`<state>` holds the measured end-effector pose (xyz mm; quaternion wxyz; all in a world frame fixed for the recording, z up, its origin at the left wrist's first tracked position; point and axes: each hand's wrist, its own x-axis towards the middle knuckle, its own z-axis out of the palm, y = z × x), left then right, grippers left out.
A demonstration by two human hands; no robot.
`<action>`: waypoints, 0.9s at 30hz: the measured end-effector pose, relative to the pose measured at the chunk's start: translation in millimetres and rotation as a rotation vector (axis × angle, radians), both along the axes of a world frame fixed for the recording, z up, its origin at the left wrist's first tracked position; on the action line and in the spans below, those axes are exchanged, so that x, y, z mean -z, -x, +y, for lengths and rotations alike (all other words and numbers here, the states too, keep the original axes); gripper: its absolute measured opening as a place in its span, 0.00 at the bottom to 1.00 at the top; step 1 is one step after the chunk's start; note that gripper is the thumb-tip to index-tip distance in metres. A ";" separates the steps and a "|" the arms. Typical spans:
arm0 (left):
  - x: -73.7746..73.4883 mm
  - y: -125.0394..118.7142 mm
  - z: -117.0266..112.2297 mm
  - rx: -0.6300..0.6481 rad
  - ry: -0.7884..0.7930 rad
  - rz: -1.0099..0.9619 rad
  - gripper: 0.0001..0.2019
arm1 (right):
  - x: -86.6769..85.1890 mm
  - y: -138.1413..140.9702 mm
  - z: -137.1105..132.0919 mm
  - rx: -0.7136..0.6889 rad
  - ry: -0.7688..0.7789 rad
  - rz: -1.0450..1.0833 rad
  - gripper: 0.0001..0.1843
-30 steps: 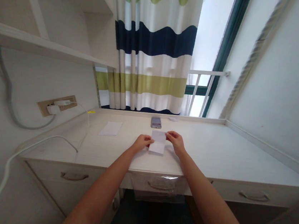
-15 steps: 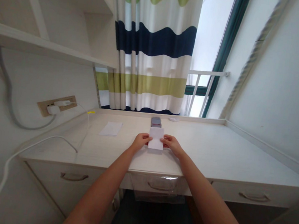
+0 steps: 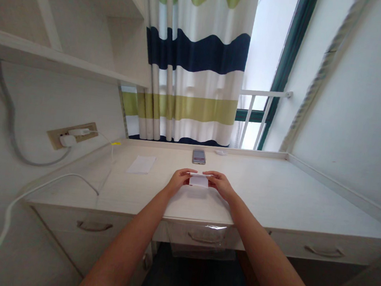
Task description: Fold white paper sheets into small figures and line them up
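Observation:
A small white sheet of paper (image 3: 199,180) is held between both hands just above the white desk (image 3: 273,198), near its front middle. My left hand (image 3: 178,179) pinches the paper's left edge with its fingers closed. On the right edge, my right hand (image 3: 219,183) does the same. The paper looks short and wide, as if folded or tipped flat. A phone (image 3: 199,156) lies flat on the desk just behind the hands.
Another white paper sheet (image 3: 141,164) lies on the desk to the left. A wall socket with a white charger (image 3: 73,135) and cables sits on the left wall. A striped curtain (image 3: 196,61) and a window rail stand behind the desk. Drawers with handles run below the desk edge.
The paper stood upright and tall between the hands. Now its top has come down, so it shows as a low strip. Both hands have moved slightly closer together.

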<state>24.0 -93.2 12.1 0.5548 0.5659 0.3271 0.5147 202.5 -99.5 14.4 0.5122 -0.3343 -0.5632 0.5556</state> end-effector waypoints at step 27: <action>0.7 -2.1 0.6 -0.104 -0.065 0.243 0.17 | -0.1 5.4 -0.3 0.071 -0.050 -0.192 0.17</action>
